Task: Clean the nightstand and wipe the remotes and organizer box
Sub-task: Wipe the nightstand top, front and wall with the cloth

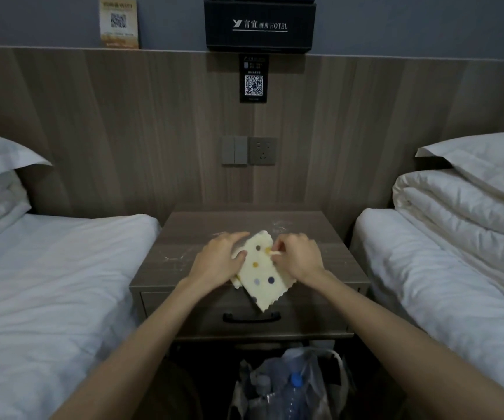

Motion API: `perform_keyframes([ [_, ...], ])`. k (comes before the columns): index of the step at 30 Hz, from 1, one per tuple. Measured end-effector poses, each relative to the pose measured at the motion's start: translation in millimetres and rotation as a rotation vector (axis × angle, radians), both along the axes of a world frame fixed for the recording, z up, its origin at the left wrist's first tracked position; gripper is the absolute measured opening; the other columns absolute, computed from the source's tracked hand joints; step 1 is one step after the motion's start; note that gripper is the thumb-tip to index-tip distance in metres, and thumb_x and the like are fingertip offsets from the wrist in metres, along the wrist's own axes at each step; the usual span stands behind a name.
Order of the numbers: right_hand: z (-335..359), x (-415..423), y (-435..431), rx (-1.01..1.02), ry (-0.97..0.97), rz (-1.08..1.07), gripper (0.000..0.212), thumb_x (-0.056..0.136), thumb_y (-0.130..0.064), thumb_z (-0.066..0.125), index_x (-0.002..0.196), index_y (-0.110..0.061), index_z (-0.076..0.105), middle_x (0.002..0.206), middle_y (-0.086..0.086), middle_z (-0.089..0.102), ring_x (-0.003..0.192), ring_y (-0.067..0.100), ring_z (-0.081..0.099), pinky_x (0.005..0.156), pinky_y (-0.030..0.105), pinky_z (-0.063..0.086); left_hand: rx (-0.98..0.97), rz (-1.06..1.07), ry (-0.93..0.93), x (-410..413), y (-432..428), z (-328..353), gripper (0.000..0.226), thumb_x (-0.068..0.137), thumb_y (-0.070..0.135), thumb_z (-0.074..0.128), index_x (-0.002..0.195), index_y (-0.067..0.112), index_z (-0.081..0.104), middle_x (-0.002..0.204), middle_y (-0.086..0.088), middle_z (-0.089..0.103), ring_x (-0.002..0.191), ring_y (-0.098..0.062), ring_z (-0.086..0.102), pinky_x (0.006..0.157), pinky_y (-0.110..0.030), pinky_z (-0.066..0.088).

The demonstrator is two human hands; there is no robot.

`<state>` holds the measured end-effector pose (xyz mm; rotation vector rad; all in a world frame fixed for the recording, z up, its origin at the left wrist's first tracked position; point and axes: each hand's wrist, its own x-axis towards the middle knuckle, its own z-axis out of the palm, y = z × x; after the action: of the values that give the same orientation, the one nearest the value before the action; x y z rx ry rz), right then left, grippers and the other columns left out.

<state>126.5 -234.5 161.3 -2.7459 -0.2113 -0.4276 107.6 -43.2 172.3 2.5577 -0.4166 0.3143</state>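
Nearest, below the drawer, a plastic bag (pixel 290 386) of water bottles, well apart from the work. Above that, at the front of the nightstand (pixel 244 222), a cream polka-dot cloth (pixel 259 278), with one corner hanging over the edge toward the drawer handle (pixel 252 317). Pinned flat by the left hand (pixel 220 262), straight-fingered, probably to steady it for the right hand (pixel 297 257), pinching a turned-up edge, apparently folding a wiping pad. Beyond, pale streaks (pixel 178 256) on the bare top, not yet wiped. Farther back, a wall socket (pixel 262 151). Farthest, up on the headboard ledge, the black organizer box (pixel 259 25); remotes not discernible, perhaps inside.
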Motion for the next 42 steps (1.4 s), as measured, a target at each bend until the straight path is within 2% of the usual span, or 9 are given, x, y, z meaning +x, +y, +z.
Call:
perform_keyframes([
  [5, 52, -23, -8, 0.037, -0.203, 0.212, 0.013, 0.083, -0.030, 0.073, 0.095, -0.025, 0.077, 0.092, -0.007, 0.073, 0.081, 0.007, 0.058, 0.081, 0.026, 0.041, -0.085, -0.050, -0.122, -10, -2, 26, 0.049, 0.094, 0.025, 0.057, 0.142, 0.024, 0.046, 0.141, 0.000, 0.051, 0.129, -0.018, 0.047, 0.105, -0.035, 0.040],
  [10, 102, -43, -25, 0.008, -0.318, 0.366, 0.014, 0.089, -0.026, 0.066, 0.099, -0.027, 0.075, 0.096, -0.009, 0.072, 0.088, 0.013, 0.059, 0.083, 0.032, 0.044, -0.161, -0.217, -0.085, -15, -6, 59, 0.047, 0.095, 0.030, 0.057, 0.140, 0.024, 0.047, 0.148, 0.002, 0.042, 0.138, -0.014, 0.034, 0.115, -0.035, 0.027],
  [14, 125, -61, -33, 0.088, -0.407, 0.325, 0.010, 0.094, -0.025, 0.059, 0.097, -0.027, 0.069, 0.091, -0.015, 0.067, 0.086, 0.005, 0.055, 0.077, 0.023, 0.041, -0.329, -0.331, 0.045, -28, -15, 70, 0.027, 0.090, 0.029, 0.066, 0.114, 0.018, 0.065, 0.116, 0.007, 0.066, 0.115, -0.008, 0.057, 0.102, -0.036, 0.045],
  [19, 143, -75, -41, 0.162, -0.353, 0.354, 0.009, 0.100, -0.018, 0.043, 0.099, -0.016, 0.052, 0.093, -0.007, 0.057, 0.083, 0.004, 0.053, 0.067, 0.012, 0.037, -0.504, -0.333, 0.161, -47, -18, 80, 0.019, 0.090, 0.027, 0.065, 0.096, 0.010, 0.059, 0.091, -0.002, 0.074, 0.088, -0.015, 0.071, 0.083, -0.039, 0.057],
  [23, 142, -80, -49, 0.051, -0.272, 0.338, 0.016, 0.096, -0.024, 0.038, 0.106, -0.019, 0.050, 0.104, -0.007, 0.052, 0.097, 0.012, 0.048, 0.083, 0.027, 0.037, -0.384, -0.299, 0.088, -52, -3, 90, 0.025, 0.089, 0.030, 0.067, 0.097, 0.007, 0.059, 0.094, -0.014, 0.070, 0.090, -0.025, 0.068, 0.081, -0.042, 0.054],
  [26, 136, -82, -52, -0.086, -0.099, 0.308, 0.033, 0.094, -0.043, 0.050, 0.119, -0.022, 0.057, 0.111, -0.009, 0.051, 0.105, 0.011, 0.042, 0.094, 0.035, 0.033, -0.252, -0.246, 0.000, -51, 13, 95, 0.021, 0.088, 0.034, 0.066, 0.095, 0.015, 0.060, 0.094, -0.003, 0.069, 0.086, -0.019, 0.066, 0.076, -0.040, 0.054],
  [31, 128, -75, -56, 0.050, 0.112, 0.375, 0.011, 0.089, -0.034, 0.066, 0.092, -0.025, 0.060, 0.084, -0.012, 0.060, 0.071, 0.000, 0.056, 0.059, 0.011, 0.040, -0.111, -0.314, 0.015, -46, 33, 104, 0.014, 0.088, 0.030, 0.068, 0.100, 0.024, 0.065, 0.097, 0.006, 0.066, 0.085, -0.011, 0.060, 0.075, -0.028, 0.046],
  [36, 117, -50, -61, 0.069, 0.120, 0.368, 0.012, 0.088, -0.025, 0.068, 0.094, -0.022, 0.058, 0.086, -0.010, 0.059, 0.072, 0.001, 0.053, 0.058, 0.013, 0.038, 0.008, -0.342, 0.084, -21, 37, 101, 0.011, 0.089, 0.021, 0.068, 0.095, 0.030, 0.065, 0.084, 0.017, 0.067, 0.074, 0.001, 0.054, 0.067, -0.018, 0.040],
  [42, 125, 5, -70, 0.184, -0.002, 0.255, 0.015, 0.084, -0.002, 0.058, 0.085, -0.017, 0.055, 0.077, -0.005, 0.059, 0.065, 0.005, 0.053, 0.050, 0.011, 0.039, 0.002, -0.199, -0.131, 41, 21, 120, 0.009, 0.088, 0.020, 0.069, 0.096, 0.024, 0.069, 0.084, 0.016, 0.063, 0.076, 0.003, 0.055, 0.060, -0.011, 0.037],
])
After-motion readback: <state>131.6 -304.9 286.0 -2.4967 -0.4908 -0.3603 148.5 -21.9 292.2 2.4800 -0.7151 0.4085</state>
